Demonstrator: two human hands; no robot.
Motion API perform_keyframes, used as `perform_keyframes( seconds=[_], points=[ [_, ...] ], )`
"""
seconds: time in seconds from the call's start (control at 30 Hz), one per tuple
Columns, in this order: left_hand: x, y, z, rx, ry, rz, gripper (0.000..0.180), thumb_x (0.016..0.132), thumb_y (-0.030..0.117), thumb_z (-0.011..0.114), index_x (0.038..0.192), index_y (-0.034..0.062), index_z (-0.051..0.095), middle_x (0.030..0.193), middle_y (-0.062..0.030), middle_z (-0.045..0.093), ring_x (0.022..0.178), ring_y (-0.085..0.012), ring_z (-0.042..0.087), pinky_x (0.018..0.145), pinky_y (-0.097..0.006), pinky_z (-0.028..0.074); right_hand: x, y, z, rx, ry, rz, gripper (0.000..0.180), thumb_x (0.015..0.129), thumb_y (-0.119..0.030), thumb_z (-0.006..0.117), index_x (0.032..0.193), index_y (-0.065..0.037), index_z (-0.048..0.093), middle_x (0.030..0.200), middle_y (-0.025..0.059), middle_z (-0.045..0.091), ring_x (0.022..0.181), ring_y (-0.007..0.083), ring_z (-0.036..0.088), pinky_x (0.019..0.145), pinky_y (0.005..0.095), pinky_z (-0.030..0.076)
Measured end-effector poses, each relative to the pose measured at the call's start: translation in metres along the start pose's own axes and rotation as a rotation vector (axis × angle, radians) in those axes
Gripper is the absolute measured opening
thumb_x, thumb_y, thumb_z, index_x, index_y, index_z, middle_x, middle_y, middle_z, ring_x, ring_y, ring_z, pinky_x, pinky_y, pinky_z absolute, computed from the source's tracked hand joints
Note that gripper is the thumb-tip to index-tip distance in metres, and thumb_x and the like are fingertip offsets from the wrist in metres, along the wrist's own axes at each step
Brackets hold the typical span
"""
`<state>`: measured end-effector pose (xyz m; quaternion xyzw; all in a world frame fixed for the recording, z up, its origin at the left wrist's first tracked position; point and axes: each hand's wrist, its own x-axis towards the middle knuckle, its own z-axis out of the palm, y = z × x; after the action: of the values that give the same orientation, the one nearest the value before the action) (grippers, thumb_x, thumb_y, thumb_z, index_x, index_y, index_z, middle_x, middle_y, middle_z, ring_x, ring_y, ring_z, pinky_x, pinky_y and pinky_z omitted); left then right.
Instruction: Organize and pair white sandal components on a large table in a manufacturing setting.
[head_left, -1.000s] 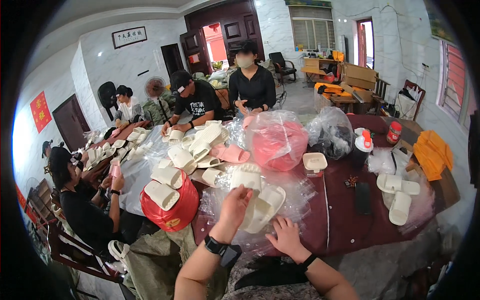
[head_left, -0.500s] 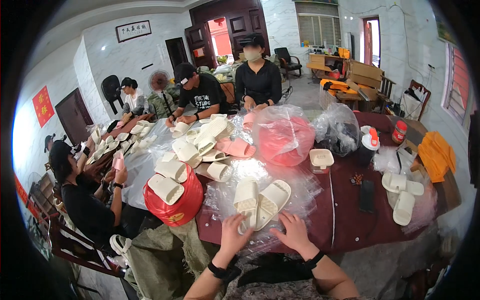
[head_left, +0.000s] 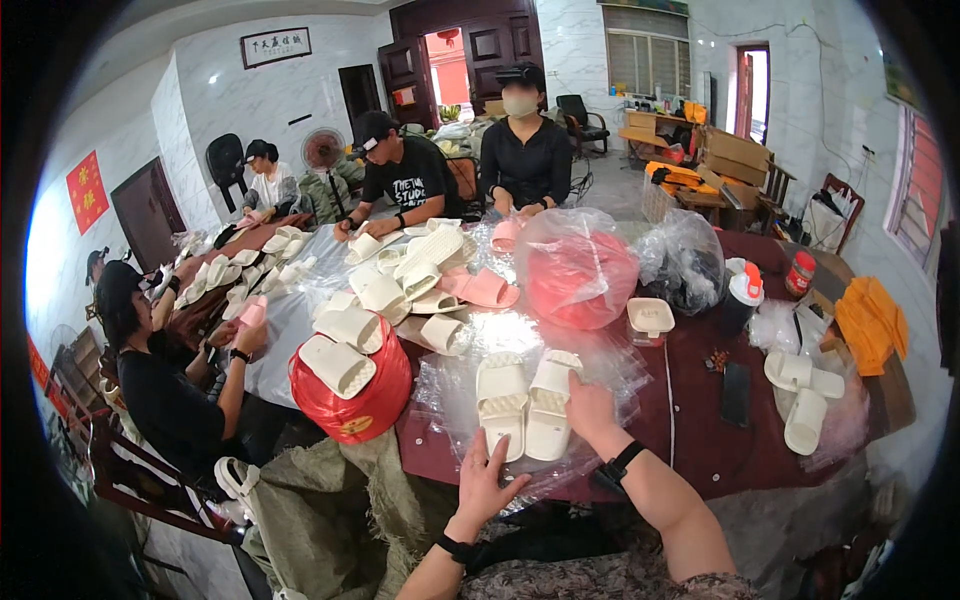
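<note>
Side by side in front of me lie two cream slippers, a left slipper (head_left: 501,392) and a right slipper (head_left: 549,415), toes pointing away. Clear plastic bags (head_left: 450,385) are spread under them. My left hand (head_left: 488,487) is open at the left slipper's heel, its fingers apart and the tips close to the sole. With my right hand (head_left: 594,405) I grip the outer edge of the right slipper near its strap; the index finger shows along the side, while the thumb is hidden.
Left of the bags stands a red plastic bundle (head_left: 348,405) topped with cream slippers. Behind it a slipper pile (head_left: 410,275) includes pink ones. A red bag (head_left: 575,275), a lidded tub (head_left: 651,318), a phone (head_left: 735,394) and a bottle (head_left: 741,292) stand rightward. Several people work around the table.
The slippers were angled and overlapping; now they lie parallel. My right hand has moved up to the right slipper's side. My left hand has dropped slightly toward me.
</note>
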<state>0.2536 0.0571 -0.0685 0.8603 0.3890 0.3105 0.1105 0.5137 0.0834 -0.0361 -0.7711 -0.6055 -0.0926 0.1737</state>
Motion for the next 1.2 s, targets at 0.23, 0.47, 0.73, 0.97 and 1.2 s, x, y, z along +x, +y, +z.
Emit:
perform_keyframes(
  seconds=[0.23,0.47,0.73,0.97,1.2],
  points=[
    [-0.002,-0.003,0.003,0.023,0.035,0.007,0.089,0.079,0.050,0.079,0.149,0.0071,0.044,0.153,-0.0311,0.035,0.134,-0.0495,0.042,0.109,-0.054,0.039,-0.002,-0.004,-0.024,0.247,0.044,-0.021,0.031,0.089,-0.024,0.067,0.108,-0.002,0.059,0.086,0.0173,0.068,0.083,0.0415,0.067,0.074,0.0520,0.054],
    [0.001,-0.001,-0.003,0.014,0.056,0.055,0.077,0.078,0.047,0.080,0.141,0.0116,0.055,0.147,-0.0278,0.045,0.134,-0.0496,0.043,0.108,-0.054,0.041,-0.021,-0.051,-0.028,0.191,-0.209,-0.040,0.048,0.089,-0.041,0.068,0.113,-0.001,0.060,0.106,0.0226,0.068,0.097,0.0414,0.066,0.077,0.0500,0.054],
    [0.001,0.001,0.002,-0.006,0.058,0.056,0.070,0.078,0.047,0.080,0.139,0.0191,0.059,0.145,-0.0275,0.048,0.133,-0.0493,0.044,0.109,-0.053,0.040,0.024,-0.067,0.022,0.043,0.053,-0.024,0.044,0.087,-0.044,0.069,0.103,-0.003,0.069,0.102,0.0222,0.069,0.094,0.0387,0.067,0.081,0.0473,0.053],
    [-0.003,0.000,0.005,0.010,0.023,-0.023,0.078,0.081,0.050,0.077,0.140,0.0043,0.054,0.147,-0.0287,0.045,0.139,-0.0469,0.040,0.112,-0.053,0.036,0.026,-0.034,0.019,0.382,0.081,0.046,0.028,0.087,-0.026,0.066,0.088,0.002,0.070,0.084,0.0222,0.070,0.079,0.0419,0.068,0.074,0.0494,0.054],
    [-0.001,-0.005,0.011,0.089,-0.014,-0.030,0.082,0.084,0.057,0.071,0.140,-0.0011,0.053,0.150,-0.0291,0.043,0.141,-0.0458,0.036,0.114,-0.053,0.033,-0.059,0.012,-0.047,0.427,-0.001,0.088,0.024,0.085,-0.020,0.067,0.083,0.003,0.064,0.083,0.0246,0.067,0.082,0.0433,0.066,0.074,0.0508,0.052]
  ],
)
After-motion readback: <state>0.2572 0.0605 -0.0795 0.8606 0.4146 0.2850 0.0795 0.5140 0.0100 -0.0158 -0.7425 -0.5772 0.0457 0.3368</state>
